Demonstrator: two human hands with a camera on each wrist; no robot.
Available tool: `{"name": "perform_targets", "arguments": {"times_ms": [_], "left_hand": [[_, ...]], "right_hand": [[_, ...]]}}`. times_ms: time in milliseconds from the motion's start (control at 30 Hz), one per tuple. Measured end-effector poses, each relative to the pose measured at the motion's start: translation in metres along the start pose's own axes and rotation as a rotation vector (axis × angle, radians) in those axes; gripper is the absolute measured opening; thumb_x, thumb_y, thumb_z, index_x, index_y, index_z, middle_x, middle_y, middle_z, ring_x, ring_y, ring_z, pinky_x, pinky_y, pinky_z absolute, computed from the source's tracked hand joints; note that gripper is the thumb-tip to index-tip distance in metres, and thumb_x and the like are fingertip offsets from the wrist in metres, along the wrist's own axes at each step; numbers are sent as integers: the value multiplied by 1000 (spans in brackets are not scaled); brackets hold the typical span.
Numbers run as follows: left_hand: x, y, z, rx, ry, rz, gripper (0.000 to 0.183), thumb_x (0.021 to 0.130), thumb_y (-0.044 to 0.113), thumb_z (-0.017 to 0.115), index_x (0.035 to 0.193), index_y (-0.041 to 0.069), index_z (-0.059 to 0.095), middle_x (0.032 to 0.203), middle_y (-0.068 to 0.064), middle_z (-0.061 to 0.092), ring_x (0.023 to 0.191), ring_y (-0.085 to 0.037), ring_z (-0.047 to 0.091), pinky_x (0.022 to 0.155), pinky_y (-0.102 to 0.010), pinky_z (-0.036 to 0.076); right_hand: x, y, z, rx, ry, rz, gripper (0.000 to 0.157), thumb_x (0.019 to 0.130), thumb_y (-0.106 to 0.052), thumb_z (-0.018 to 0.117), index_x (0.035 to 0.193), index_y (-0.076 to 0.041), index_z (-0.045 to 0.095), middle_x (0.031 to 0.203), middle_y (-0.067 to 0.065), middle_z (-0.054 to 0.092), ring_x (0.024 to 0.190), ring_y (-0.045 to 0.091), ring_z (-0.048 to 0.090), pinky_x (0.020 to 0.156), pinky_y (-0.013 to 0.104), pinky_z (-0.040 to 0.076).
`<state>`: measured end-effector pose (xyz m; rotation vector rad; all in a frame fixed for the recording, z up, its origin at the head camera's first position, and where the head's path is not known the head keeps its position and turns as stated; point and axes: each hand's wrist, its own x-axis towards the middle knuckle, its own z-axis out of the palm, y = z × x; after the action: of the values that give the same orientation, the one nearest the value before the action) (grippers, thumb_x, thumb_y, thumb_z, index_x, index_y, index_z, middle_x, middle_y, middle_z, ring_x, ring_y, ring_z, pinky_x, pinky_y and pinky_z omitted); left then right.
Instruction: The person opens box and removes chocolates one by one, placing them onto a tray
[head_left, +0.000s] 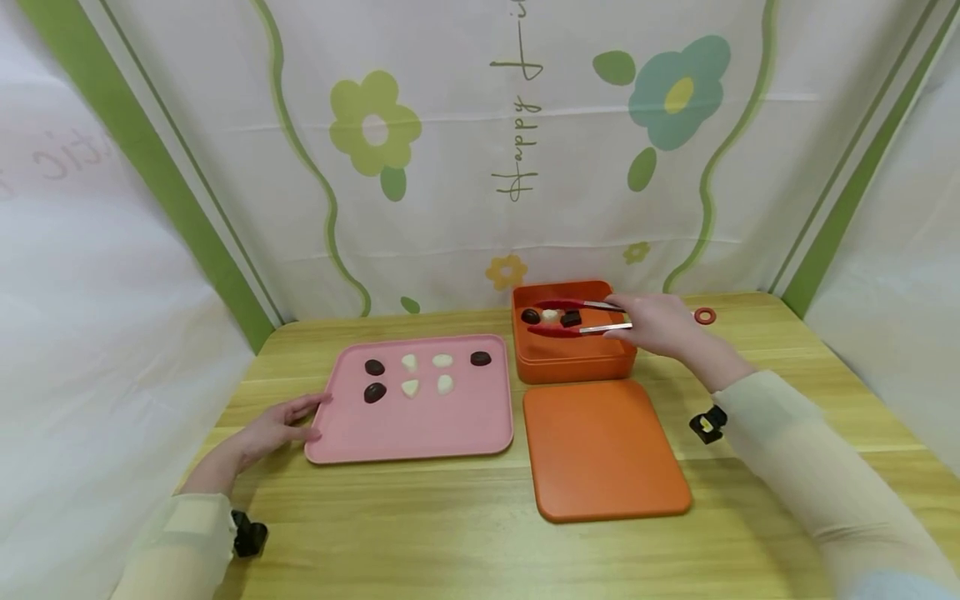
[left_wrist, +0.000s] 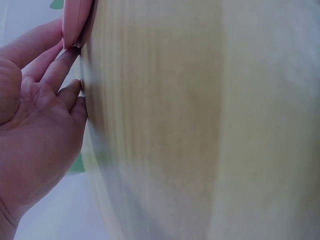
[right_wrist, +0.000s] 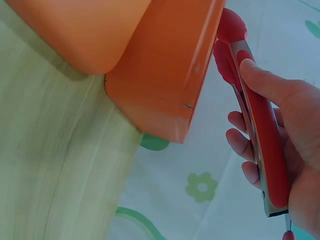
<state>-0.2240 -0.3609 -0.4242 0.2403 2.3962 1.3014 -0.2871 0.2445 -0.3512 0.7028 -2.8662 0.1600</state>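
My left hand (head_left: 273,429) rests at the left edge of a pink tray (head_left: 420,433), its fairly straight fingers touching the rim. On the tray lie several chocolates: dark ones such as the dark chocolate (head_left: 375,392) at left, and white ones such as the white chocolate (head_left: 442,360) in the middle. My right hand (head_left: 656,323) grips red-tipped metal tongs (head_left: 606,329) over an orange box (head_left: 577,369). The tong tips are spread apart. Between them in the head view show a round dark chocolate (head_left: 531,317), a white chocolate (head_left: 551,316) and a square dark chocolate (head_left: 572,318).
An orange lid (head_left: 603,450) lies flat in front of the box, right of the tray. All stand on a wooden table (head_left: 390,533). A printed flower curtain (head_left: 450,225) hangs directly behind the box, and white cloth walls flank both sides.
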Motion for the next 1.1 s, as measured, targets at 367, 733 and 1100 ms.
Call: {"name": "perform_targets", "arguments": {"times_ms": [367,733,1100], "left_hand": [[0,-1,0,7,3,-2,73,91,18,69,150,-1,31,153,-28,21,142,-46,11,110,-64,7],[2,-4,-1,-16,-1,7,73,90,16,70,150,-2,31,153,-27,22,142,-45,12,110,-62,7],[1,-4,-2,-40,-6,2,74,90,15,70,150,-3,30,154,-26,20,142,-44,11,111,-61,7]], "right_hand": [[28,-5,14,5,-92,22,59,85,-35,75,128,2,58,109,16,68,90,33,65,68,46,53],[43,-8,20,-41,-132,44,59,86,-35,75,130,1,57,115,17,67,95,32,65,72,45,53],[38,-8,20,-27,-158,37,63,87,-38,73,134,1,56,123,17,64,96,33,64,55,35,48]]}}
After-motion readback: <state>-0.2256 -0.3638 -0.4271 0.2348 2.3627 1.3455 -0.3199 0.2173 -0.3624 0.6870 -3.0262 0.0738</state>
